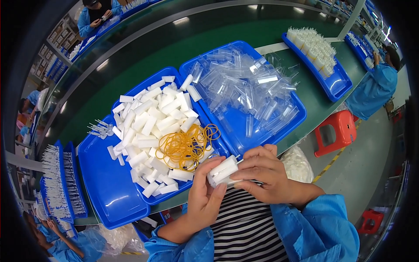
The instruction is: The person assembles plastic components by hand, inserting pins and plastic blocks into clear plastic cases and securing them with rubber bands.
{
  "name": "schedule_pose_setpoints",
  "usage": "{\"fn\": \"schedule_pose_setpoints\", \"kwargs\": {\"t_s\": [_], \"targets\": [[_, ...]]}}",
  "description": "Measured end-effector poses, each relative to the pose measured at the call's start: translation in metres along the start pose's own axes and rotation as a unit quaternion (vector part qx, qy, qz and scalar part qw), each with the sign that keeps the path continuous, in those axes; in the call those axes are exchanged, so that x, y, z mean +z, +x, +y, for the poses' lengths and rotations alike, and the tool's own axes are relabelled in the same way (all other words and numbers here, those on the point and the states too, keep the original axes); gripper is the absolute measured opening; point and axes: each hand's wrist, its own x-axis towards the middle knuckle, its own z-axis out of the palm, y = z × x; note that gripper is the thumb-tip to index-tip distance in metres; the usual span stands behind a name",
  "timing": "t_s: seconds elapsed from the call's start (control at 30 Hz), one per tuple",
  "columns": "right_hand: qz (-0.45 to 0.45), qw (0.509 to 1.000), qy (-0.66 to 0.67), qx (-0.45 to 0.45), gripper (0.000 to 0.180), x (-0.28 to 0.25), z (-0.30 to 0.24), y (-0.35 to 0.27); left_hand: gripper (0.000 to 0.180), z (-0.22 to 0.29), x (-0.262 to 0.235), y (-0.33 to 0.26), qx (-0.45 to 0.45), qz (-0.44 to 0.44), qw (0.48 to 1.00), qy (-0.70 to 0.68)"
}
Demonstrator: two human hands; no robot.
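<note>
Close to my body, my left hand (pixel 201 203) and my right hand (pixel 269 178) both grip a small bundle of white blocks (pixel 223 169). A thin white pin sticks out of its far end, and something clear shows along its edge. My left thumb and fingers close round one side, while my right fingers pinch the other end. Just beyond my left hand, a tangle of yellow rubber bands (pixel 185 146) lies on a heap of white blocks (pixel 150 124) in a blue tray (pixel 168 72). Clear plastic pieces (pixel 244 85) fill another blue tray (pixel 279 126) beside it.
Small clear stemmed parts (pixel 100 129) sit by a blue tray (pixel 113 187) at left. Racks of white-tipped parts (pixel 56 183) stand farther left. Upper right, a blue tray (pixel 340 85) holds upright white parts (pixel 312 48). A red stool (pixel 336 133) and several co-workers surround the green bench (pixel 109 78).
</note>
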Motion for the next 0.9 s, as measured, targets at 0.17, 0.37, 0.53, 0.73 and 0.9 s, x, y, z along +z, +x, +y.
{"fn": "schedule_pose_setpoints", "kwargs": {"t_s": [0.17, 0.37, 0.53, 0.73, 0.9], "targets": [[-0.006, 0.999, -0.027, -0.018, 0.025, 0.005, -0.002, -0.001, 0.033, -0.005, -0.001, 0.001, -0.044, 0.008, 0.997, -0.070], [-0.068, 0.997, 0.024, -0.017, 0.030, 0.004, -0.005, -0.002, 0.031, -0.014, -0.007, -0.007, -0.140, -0.021, 0.977, -0.161], [-0.157, 0.986, 0.049, -0.005, 0.029, -0.035, 0.017, 0.021, 0.030, -0.016, -0.012, -0.006, -0.170, -0.006, 0.957, -0.236], [-0.199, 0.934, -0.288, -0.076, 0.022, -0.044, 0.056, 0.041, 0.030, -0.017, -0.016, -0.003, -0.209, -0.020, 0.918, -0.337], [-0.252, 0.892, -0.362, -0.103, 0.017, -0.030, 0.071, 0.048, 0.030, -0.011, -0.007, -0.004, -0.168, 0.018, 0.919, -0.355]]}}
